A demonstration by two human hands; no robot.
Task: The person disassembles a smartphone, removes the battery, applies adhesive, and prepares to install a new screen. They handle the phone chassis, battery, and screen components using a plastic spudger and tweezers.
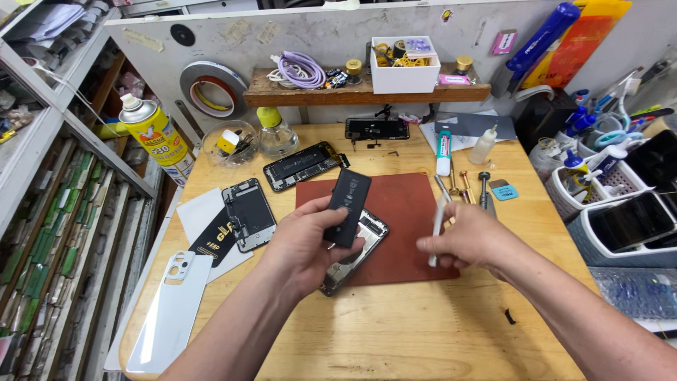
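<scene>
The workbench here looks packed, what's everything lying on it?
Battery: one, black, in left hand.
Opened phone: one, silvery, on mat under left hand.
Mat: one, reddish-brown, table centre.
Phone frames: two, dark, left of mat.
Back cover: one, white, near left edge.
Spray can: one, yellow, far left.
Pry tool: one, white, in right hand.
Left hand: grips battery.
Right hand: pinches pry tool.

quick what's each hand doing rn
left hand: closed on a black phone battery
right hand: closed on a white pry tool
</scene>
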